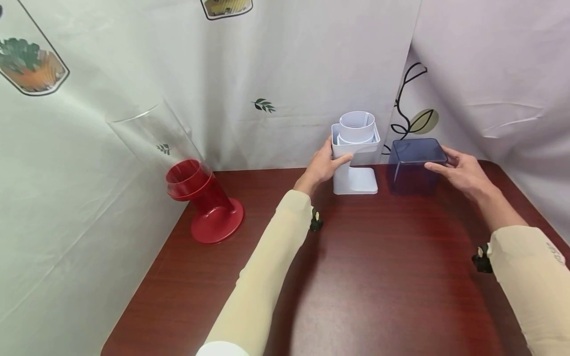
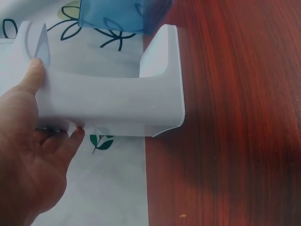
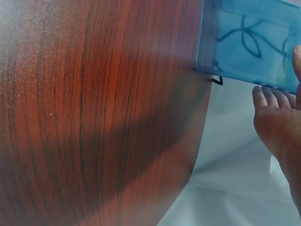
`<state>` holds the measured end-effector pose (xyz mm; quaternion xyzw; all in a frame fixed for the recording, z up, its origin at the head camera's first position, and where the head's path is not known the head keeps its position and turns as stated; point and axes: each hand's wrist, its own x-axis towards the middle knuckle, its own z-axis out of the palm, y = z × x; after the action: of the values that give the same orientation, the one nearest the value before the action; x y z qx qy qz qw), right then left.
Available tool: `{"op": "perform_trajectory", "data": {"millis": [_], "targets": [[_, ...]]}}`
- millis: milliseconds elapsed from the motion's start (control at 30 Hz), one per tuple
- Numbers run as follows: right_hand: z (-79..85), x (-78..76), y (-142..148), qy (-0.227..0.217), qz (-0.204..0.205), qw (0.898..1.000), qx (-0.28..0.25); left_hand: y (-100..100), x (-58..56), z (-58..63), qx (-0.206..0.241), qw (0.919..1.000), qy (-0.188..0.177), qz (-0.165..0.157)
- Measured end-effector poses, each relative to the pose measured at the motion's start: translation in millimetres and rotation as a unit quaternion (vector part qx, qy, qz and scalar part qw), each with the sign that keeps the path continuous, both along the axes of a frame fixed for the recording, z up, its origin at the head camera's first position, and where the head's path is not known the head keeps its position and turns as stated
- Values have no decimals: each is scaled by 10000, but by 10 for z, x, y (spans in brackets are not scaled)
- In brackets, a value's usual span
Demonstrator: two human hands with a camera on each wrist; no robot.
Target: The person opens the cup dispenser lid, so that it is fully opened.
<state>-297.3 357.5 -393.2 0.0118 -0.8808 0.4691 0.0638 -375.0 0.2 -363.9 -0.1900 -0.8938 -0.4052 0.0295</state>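
White plastic stand [image 1: 355, 153] sits at the far edge of the tabletop [image 1: 356, 277], upright on its flat foot, with a round cup-like insert in its square top. Just beside it on the right stands a translucent blue box [image 1: 415, 165], close but apart from the stand. Well away at the left edge, a red funnel-shaped base [image 1: 209, 202] with a clear tube on top leans tilted against the hanging cloth.

The left hand [image 1: 322, 167] grips the stand's neck, thumb across the front and fingers curled behind, as the left wrist view shows. The right hand [image 1: 460, 172] holds the blue box, fingers lying along its top right edge and thumb at its near side. Both forearms wear cream sleeves.

The tabletop is dark reddish wood grain. White cloth printed with leaves and jars [image 1: 267, 74] hangs behind and to both sides.
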Motion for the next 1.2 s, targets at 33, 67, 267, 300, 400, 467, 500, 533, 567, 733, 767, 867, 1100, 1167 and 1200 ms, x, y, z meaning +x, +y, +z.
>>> {"op": "perform_trajectory", "data": {"millis": [33,67,267,300,400,467,500,533,567,733,767,867,1100,1167,1200], "targets": [[-3,2,2,20,-26,10000,-7,7,4,2,-69,10000,23,51],[-5,2,0,51,-59,10000,-8,14,6,2,-134,9999,44,97],[-15,4,-11,123,-289,9994,112,62,23,10,-503,9978,165,410],[-14,5,-12,119,-325,9993,123,70,25,10,-567,9971,191,480],[-9,10,-18,126,-386,9991,103,93,33,4,-677,9952,259,659],[-8,12,-25,149,-420,9990,83,101,35,-6,-744,9940,291,743],[-7,15,-26,162,-430,9989,79,104,37,-10,-761,9937,276,771],[-7,16,-28,171,-440,9989,80,106,43,-14,-756,9937,277,778],[-6,19,-30,178,-453,9988,86,106,51,-16,-772,9937,276,765],[-6,36,-36,151,-485,9987,33,87,114,-30,-951,9933,268,606],[-6,45,-38,142,-481,9987,-4,79,128,-34,-1041,9925,272,579],[-10,77,-36,171,-436,9988,-170,45,161,-51,-1255,9901,240,576],[-12,165,-29,378,-460,9976,-362,-121,197,-100,-1428,9887,187,419],[0,196,-29,407,-445,9977,-326,-194,222,-110,-1481,9884,232,252],[9,213,-31,395,-430,9978,-313,-232,237,-119,-1547,9874,271,170]]}}
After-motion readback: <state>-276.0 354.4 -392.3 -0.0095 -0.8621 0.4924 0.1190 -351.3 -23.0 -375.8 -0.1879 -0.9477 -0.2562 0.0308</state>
